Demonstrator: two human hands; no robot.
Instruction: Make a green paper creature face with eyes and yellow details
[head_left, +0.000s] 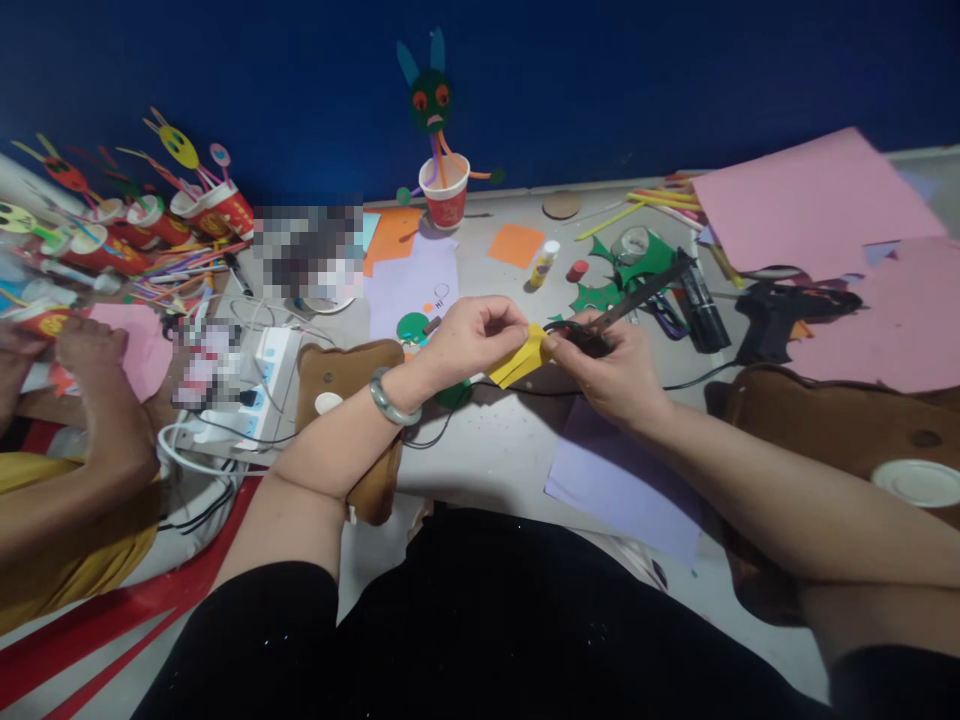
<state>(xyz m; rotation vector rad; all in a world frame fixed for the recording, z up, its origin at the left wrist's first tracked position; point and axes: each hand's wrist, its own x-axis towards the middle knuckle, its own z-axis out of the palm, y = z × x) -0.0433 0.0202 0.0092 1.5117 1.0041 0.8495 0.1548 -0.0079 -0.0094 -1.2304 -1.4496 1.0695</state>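
Observation:
A folded piece of yellow paper [519, 366] is up above the table between my hands. My left hand [474, 345], with a bangle at the wrist, is closed in a pinch on its upper left edge. In my right hand [619, 370] are dark scissors [637, 300]; their blades point up and to the right, away from the paper. The right thumb and fingertips are also at the paper's right edge. Below my hands on the table lie a purple sheet [615, 470] and green paper pieces [414, 328].
A cup puppet [448, 200] stands by the blue wall. Around lie a glue stick [544, 264], an orange square [516, 245], green scraps [656, 255], a glue gun [787, 310] and pink sheets [817, 210]. A power strip [266, 385] and a co-worker's arm [112, 400] are left.

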